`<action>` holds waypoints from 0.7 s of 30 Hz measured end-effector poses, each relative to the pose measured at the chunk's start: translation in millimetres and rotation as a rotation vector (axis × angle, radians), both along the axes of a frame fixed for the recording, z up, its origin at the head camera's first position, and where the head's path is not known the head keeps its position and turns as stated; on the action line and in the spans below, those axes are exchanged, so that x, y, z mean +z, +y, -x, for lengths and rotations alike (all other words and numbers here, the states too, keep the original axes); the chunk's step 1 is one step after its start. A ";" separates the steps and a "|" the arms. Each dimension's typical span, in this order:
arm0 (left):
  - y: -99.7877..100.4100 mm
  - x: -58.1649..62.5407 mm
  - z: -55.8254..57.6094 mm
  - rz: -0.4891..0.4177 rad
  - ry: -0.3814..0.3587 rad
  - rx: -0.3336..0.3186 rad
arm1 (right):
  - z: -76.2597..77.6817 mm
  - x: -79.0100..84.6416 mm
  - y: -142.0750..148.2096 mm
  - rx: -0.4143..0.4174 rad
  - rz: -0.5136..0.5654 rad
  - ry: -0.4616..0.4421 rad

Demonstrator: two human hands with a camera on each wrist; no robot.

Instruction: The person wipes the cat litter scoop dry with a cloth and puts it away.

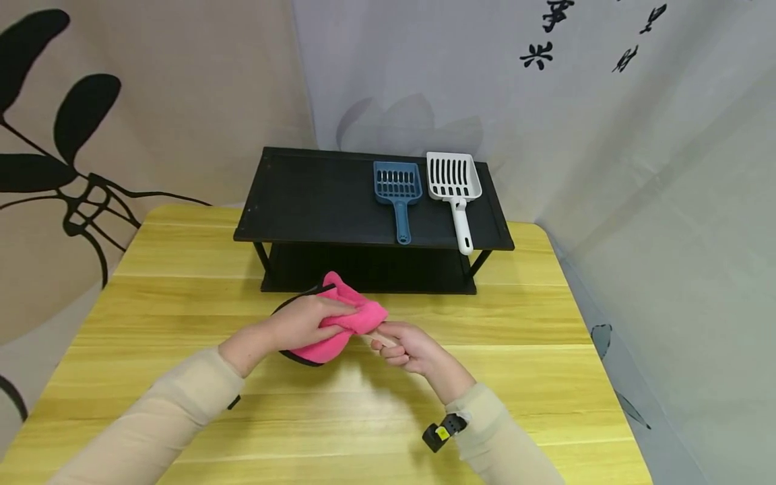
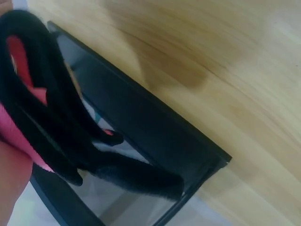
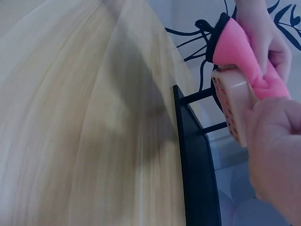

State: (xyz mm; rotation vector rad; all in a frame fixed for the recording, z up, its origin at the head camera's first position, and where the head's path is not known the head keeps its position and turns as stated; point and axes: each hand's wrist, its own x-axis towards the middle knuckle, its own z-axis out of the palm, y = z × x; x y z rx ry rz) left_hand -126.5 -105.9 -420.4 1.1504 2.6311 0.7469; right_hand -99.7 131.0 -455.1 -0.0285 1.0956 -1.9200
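A pink cloth (image 1: 368, 316) with black edging is bunched in my left hand (image 1: 300, 323), above the front of the table. My right hand (image 1: 415, 347) grips the pale handle of a beige slotted scoop (image 3: 235, 106). In the right wrist view the cloth wraps over part of the scoop, and the slotted side stays exposed below it. Both hands are close together there. Folds of the cloth's black edging (image 2: 40, 94) hang loose in the left wrist view. From the head view, the cloth and left hand hide the scoop's head.
A black two-level rack (image 1: 315, 195) stands at the back of the wooden table (image 1: 339, 431). On its top lie a blue slotted scoop (image 1: 401, 219) and a white slotted scoop (image 1: 461, 225), side by side, handles toward me. Printed fabric hangs behind the table.
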 end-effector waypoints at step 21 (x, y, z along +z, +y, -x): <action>-31.5 -9.8 11.3 0.073 0.395 -0.030 | -0.6 7.5 11.6 0.021 -0.051 0.057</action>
